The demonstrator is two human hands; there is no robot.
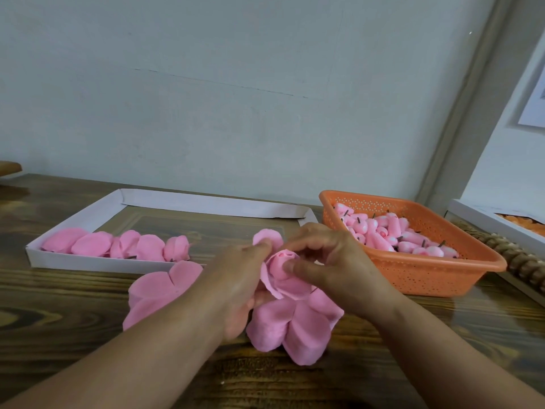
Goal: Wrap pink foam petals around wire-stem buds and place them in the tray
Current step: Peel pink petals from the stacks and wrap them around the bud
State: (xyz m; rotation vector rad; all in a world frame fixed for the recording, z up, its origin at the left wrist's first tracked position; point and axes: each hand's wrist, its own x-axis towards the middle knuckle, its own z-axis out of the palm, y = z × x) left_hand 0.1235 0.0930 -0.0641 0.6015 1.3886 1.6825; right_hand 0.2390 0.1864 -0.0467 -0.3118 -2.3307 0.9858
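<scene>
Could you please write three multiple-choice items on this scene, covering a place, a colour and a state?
1. Where does the perforated plastic basket of unwrapped buds stand?
A. right of the hands
B. left of the hands
C. inside the white cardboard tray

2. What colour is that basket?
A. blue
B. orange
C. white

3. What are the two hands doing?
A. resting flat
B. lifting the tray
C. wrapping a pink foam petal round a bud

Answers: 1 A, it sits at the table's right; 2 B, its mesh walls are orange; 3 C, left hand and right hand pinch it.

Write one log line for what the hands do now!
step: wrapping | left hand: holds petal | right hand: presses petal onto bud | tray: waiting
</scene>
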